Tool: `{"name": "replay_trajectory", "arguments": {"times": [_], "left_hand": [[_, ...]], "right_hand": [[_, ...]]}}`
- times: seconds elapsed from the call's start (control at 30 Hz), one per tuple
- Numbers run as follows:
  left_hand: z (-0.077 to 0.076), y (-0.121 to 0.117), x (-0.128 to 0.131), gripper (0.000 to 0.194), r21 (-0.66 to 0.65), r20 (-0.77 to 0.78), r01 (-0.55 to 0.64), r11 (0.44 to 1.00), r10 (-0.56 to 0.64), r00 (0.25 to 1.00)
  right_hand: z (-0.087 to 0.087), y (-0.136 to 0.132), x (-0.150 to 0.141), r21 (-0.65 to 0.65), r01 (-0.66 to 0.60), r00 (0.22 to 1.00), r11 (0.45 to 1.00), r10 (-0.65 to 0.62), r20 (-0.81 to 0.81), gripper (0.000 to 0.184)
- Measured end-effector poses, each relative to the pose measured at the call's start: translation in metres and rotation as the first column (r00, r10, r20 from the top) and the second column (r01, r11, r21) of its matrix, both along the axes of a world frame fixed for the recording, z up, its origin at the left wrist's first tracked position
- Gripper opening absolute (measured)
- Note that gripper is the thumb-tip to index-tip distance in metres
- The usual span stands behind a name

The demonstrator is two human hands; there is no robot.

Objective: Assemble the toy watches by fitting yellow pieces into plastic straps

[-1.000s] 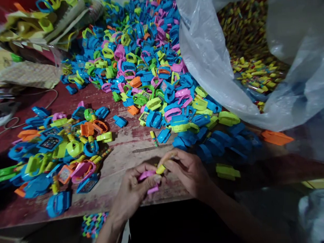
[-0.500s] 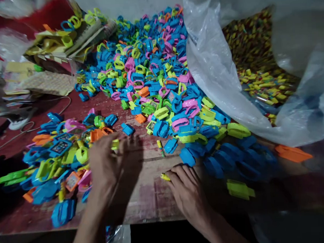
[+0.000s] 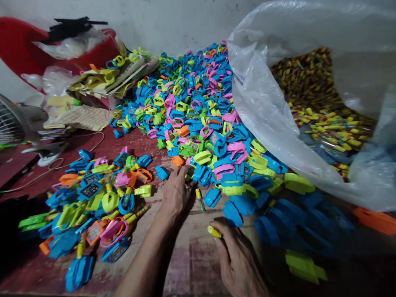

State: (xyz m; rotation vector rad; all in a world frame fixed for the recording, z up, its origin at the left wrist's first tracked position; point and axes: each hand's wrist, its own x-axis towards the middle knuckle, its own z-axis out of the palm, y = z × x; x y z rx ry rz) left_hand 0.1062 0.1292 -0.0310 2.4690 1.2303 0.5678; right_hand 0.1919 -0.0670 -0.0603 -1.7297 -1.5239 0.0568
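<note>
My left hand (image 3: 177, 191) reaches to the near edge of a big heap of plastic toy watches (image 3: 183, 105). Its fingers close around a yellow-green toy watch (image 3: 187, 177), which they mostly cover. Low over the table, my right hand (image 3: 239, 255) pinches a small yellow tube (image 3: 214, 231) between thumb and index finger; only its end shows. Between the hands lies another small tube, yellow and green (image 3: 200, 199), beside a blue toy watch (image 3: 212, 197). Left of my left arm, a yellow-green toy watch (image 3: 143, 191) lies at the edge of a smaller pile with tubes in it.
A clear plastic bag (image 3: 260, 85) full of small yellow tubes (image 3: 333, 126) stands at the right. Dark blue watches (image 3: 285, 223) and an orange one (image 3: 379, 220) lie below it. A fan (image 3: 8, 118), a red chair (image 3: 15, 46) and stacked cardboard (image 3: 86, 115) are at the left.
My left hand has moved right, from the smaller pile to the big heap, leaving a yellow-green watch behind. My right hand still pinches its tube, now slightly turned. The whole view has tilted up.
</note>
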Motion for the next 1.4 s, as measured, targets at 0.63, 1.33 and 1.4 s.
{"name": "replay_trajectory", "arguments": {"times": [0.63, 1.33, 1.4], "left_hand": [[0.018, -0.033, -0.065, 0.035, -0.501, 0.613, 0.035, 0.865, 0.327, 0.719], [0.042, -0.053, -0.072, 0.062, -0.671, 0.685, 0.419, 0.612, 0.296, 0.665], [0.049, -0.059, -0.081, 0.069, -0.649, 0.672, 0.420, 0.634, 0.220, 0.707]], "right_hand": [[0.056, 0.068, -0.009, -0.048, -0.035, 0.980, 0.998, 0.024, -0.200, 0.032], [0.034, 0.066, -0.013, -0.160, -0.204, 0.708, 0.966, 0.033, -0.705, 0.036], [0.040, 0.063, -0.008, -0.164, -0.300, 0.726, 0.940, 0.113, -0.679, 0.035]]}}
